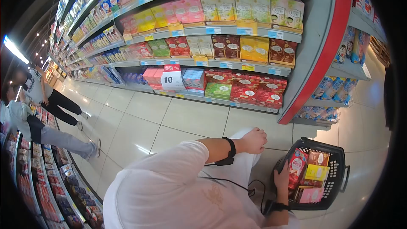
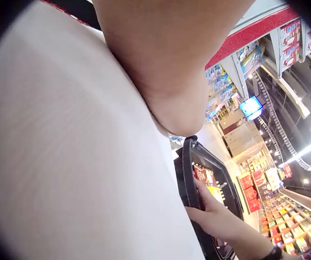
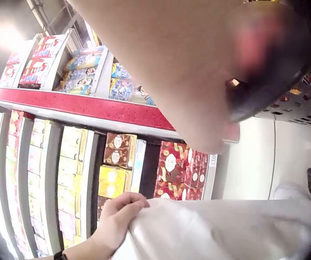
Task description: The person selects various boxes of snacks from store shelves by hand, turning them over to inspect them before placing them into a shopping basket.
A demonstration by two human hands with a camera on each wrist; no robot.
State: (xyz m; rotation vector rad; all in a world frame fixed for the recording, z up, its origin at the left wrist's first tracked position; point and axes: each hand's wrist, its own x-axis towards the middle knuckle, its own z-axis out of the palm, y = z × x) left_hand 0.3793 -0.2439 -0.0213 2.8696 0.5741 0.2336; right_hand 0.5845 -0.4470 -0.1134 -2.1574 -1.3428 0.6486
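My left hand rests on my knee in white trousers, its fingers loosely bent and holding nothing. To the right, my right hand grips the near rim of a black shopping basket. In the left wrist view the thumb and fingers of this right hand straddle the rim. Inside the basket lie a red snack pack, a brown pack, a yellow pack and a pink pack.
A long shelf of boxed goods stands ahead, with red boxes and a "10" price sign low down. A red-edged shelf end rises before the basket. Two people stand in the aisle at left. A cable crosses my lap.
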